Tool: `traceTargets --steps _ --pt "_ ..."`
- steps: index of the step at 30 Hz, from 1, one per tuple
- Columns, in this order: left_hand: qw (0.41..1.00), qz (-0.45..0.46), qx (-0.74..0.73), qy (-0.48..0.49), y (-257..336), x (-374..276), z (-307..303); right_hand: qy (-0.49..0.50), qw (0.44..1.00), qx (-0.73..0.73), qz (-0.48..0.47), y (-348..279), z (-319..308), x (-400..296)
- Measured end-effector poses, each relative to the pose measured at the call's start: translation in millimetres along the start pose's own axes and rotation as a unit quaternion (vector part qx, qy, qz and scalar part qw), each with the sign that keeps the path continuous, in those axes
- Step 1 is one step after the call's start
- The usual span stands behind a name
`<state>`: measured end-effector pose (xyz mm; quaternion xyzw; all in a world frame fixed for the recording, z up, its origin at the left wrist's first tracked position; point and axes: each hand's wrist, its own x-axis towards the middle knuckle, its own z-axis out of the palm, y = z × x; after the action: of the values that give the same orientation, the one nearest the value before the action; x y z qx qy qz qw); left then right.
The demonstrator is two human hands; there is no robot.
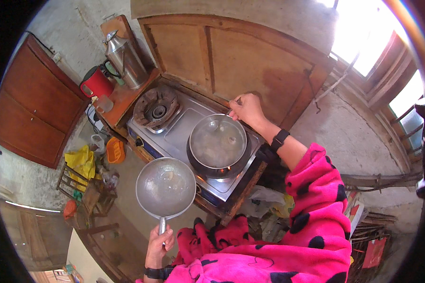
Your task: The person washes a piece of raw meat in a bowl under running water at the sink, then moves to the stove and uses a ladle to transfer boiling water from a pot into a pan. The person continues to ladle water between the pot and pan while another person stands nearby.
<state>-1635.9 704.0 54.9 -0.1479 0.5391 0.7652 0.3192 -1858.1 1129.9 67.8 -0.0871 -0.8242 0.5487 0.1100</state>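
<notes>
On the lit right burner of a two-burner gas stove (184, 122) stands a metal pot (218, 141) of cloudy liquid with pale, indistinct pieces in it. My right hand (247, 109) is at the pot's far rim, its fingers closed on the thin handle of a spoon or ladle (213, 124) whose bowl is in the liquid. Lower left of the pot, my left hand (160, 240) grips the handle of a metal pan (165, 187), held level beside the stove's front edge. A little liquid or something pale shows inside the pan.
Flames (226, 169) show under the pot's near side. The left burner (158, 111) is bare. On a wooden shelf (127, 100) to its left stand a steel thermos flask (127, 63), a red mug (98, 83) and a clear cup (104, 104). A wooden panel (255, 60) rises behind the stove.
</notes>
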Motion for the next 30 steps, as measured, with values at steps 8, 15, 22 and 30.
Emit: traceTargets --steps 8,15,22,30 --pt "1.000 -0.004 -0.005 0.020 -3 -1 4 -0.023 1.000 0.006 0.015 0 8 3" --pt "1.000 -0.004 -0.006 0.001 -5 -1 2 -0.059 0.998 -0.018 -0.010 -9 13 -2" --pt "1.000 -0.004 -0.005 0.000 -7 0 1 -0.094 0.995 -0.001 -0.034 -12 18 -8" --pt "1.000 -0.007 0.008 -0.002 -7 5 3 -0.131 0.990 0.021 -0.049 -10 21 -21"
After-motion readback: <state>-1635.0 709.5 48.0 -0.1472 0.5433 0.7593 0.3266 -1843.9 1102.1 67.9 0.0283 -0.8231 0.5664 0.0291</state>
